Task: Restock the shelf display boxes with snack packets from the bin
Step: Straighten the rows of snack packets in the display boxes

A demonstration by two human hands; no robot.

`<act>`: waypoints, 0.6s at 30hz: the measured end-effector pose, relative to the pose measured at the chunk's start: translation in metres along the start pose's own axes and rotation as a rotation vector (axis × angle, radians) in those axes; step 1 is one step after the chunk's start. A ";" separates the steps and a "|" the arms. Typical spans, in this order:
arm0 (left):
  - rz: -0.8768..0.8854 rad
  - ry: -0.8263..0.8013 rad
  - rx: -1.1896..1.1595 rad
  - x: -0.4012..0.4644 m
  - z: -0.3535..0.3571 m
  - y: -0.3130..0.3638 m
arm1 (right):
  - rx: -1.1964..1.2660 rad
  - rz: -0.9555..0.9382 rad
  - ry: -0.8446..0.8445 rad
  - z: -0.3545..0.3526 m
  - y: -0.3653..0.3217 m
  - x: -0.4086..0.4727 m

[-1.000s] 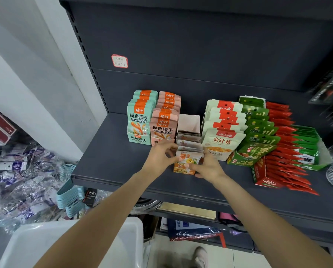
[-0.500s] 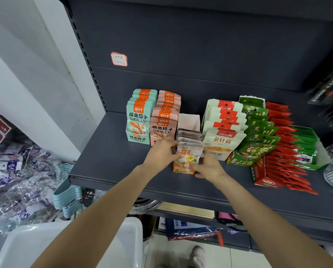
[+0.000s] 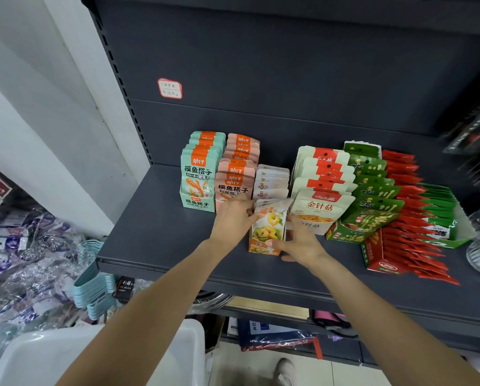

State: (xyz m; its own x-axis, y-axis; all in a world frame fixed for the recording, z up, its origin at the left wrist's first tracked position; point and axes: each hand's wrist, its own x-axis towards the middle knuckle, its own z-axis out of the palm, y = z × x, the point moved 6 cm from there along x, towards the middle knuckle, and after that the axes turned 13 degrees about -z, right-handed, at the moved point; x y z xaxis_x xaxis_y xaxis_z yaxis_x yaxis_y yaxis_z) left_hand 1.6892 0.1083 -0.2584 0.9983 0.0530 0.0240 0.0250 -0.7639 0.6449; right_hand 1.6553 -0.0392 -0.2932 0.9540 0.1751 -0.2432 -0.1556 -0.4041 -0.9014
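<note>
Bare shelf (image 3: 155,229) left of the teal display box (image 3: 197,201), open front strip below the boxes, packet rows touching side to side, red packets (image 3: 417,246) spilling forward at right

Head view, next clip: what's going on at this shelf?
A person is restocking a narrow orange display box on the dark shelf. The left hand holds the packets at the box's left side, while the right hand steadies its right side. More packets stand in a row behind. A white bin sits below.
</note>
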 end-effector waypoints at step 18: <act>-0.127 -0.115 -0.316 -0.015 -0.011 -0.010 | -0.108 -0.055 0.063 0.000 -0.010 -0.001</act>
State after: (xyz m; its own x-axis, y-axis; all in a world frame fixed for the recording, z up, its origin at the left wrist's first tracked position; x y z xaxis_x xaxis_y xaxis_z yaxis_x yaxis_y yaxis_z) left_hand 1.6739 0.1223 -0.2562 0.9881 0.0482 -0.1459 0.1496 -0.5185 0.8419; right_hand 1.6561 -0.0348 -0.2841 0.9752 0.1443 -0.1680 -0.0770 -0.4904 -0.8681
